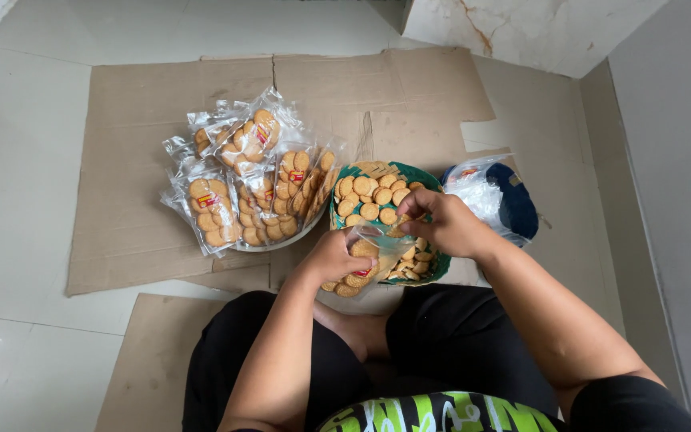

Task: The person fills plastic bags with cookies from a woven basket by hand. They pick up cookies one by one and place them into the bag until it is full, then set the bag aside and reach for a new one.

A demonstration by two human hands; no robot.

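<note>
My left hand [331,258] grips a clear plastic bag [369,258] partly filled with round golden biscuits, held open over the near edge of a green bowl [424,175]. Loose round biscuits [368,194] fill that bowl. My right hand [441,222] hovers over the bowl at the bag's mouth, fingers pinched on biscuits. To the left lies a pile of sealed biscuit bags [249,180] with small red labels, stacked on a white plate [281,242].
Flattened brown cardboard [145,160] covers the white tiled floor [17,160] under everything. A bundle of empty clear bags over a dark blue object [493,196] sits right of the bowl. My crossed legs in black trousers [433,336] are at the bottom. A marble wall corner [521,28] stands at top right.
</note>
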